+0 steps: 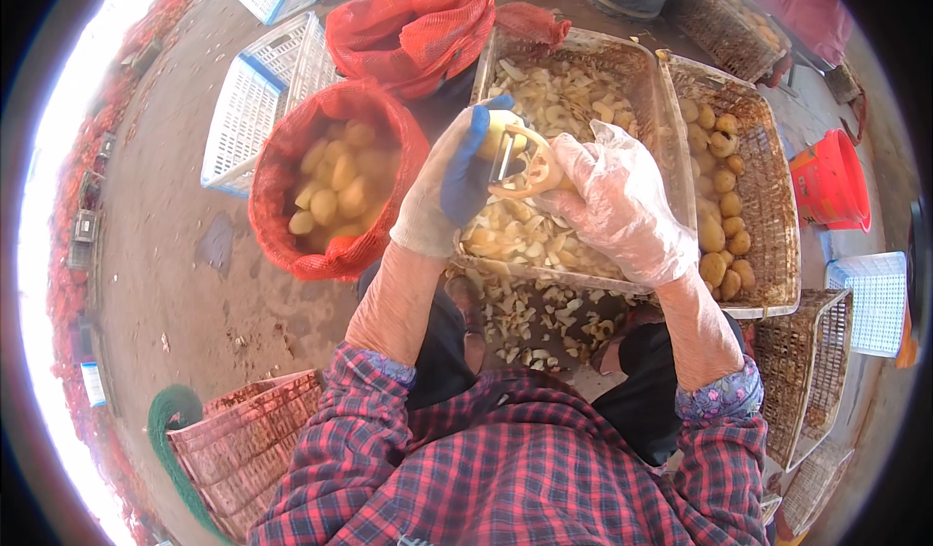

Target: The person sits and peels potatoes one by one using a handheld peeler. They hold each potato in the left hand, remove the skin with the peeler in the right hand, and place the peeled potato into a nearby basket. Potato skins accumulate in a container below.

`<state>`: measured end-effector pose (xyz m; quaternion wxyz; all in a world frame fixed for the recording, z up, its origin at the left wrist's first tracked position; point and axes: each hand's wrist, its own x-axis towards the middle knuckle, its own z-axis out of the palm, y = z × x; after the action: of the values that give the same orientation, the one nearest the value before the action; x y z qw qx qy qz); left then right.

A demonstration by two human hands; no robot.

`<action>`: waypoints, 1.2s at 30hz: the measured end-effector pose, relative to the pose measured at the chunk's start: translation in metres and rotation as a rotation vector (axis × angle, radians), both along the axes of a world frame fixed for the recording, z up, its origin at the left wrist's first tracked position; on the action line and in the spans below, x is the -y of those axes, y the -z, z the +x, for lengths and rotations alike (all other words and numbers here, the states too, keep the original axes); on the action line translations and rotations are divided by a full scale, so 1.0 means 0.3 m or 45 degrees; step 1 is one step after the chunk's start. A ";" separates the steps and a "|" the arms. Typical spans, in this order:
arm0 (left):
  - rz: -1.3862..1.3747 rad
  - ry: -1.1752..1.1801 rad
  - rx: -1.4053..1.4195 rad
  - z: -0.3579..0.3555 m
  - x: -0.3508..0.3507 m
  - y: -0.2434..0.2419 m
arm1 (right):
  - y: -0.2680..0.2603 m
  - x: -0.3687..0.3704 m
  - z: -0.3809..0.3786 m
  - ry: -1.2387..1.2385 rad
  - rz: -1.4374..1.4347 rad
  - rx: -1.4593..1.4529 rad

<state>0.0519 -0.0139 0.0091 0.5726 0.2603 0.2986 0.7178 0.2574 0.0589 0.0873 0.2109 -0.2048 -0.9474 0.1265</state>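
Note:
My left hand [452, 182], in a knit glove with a blue coated palm, grips a peeled yellow potato [500, 134]. In my right hand [619, 200], under a thin clear plastic glove, is a Y-shaped vegetable peeler [538, 171] with a metal blade and a pale handle; the blade is at the potato. Both hands are above a plastic crate [674, 174] holding many potato peels [521, 236]. Unpeeled potatoes [718, 182] lie in a dirty crate to the right. Peeled potatoes [339, 174] sit in cloudy water in a container lined with red mesh [266, 233] on the left.
Another red mesh sack [415, 29] stands behind. White crates [248, 109] are at the upper left, a pink crate [244, 444] at the lower left. Peels litter the floor [565, 313]. On the right are a red bucket [831, 182] and stacked crates [798, 371]. Someone in pink is partly visible.

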 end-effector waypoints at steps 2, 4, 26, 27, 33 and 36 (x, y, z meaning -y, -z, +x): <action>0.019 0.000 0.030 0.002 -0.004 0.003 | 0.014 -0.010 0.012 0.008 0.003 0.074; -0.005 0.061 0.136 0.016 -0.004 -0.014 | 0.037 -0.026 0.001 -0.031 0.164 -0.071; -0.097 -0.050 0.077 0.013 0.031 -0.008 | 0.029 -0.035 0.037 -0.124 -0.003 -0.264; -0.106 -0.165 -0.004 0.034 0.012 0.009 | 0.027 -0.021 0.029 -0.108 0.166 -0.278; 0.075 0.265 0.511 -0.090 0.063 -0.026 | -0.002 -0.091 0.072 0.239 -0.718 -0.034; -0.001 0.127 0.434 -0.053 0.053 -0.024 | -0.002 -0.085 0.082 0.112 -0.610 -0.144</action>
<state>0.0360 -0.0298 0.0163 0.6500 0.1493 0.1841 0.7220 0.2821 0.0844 0.0878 0.2143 -0.2826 -0.8672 0.3496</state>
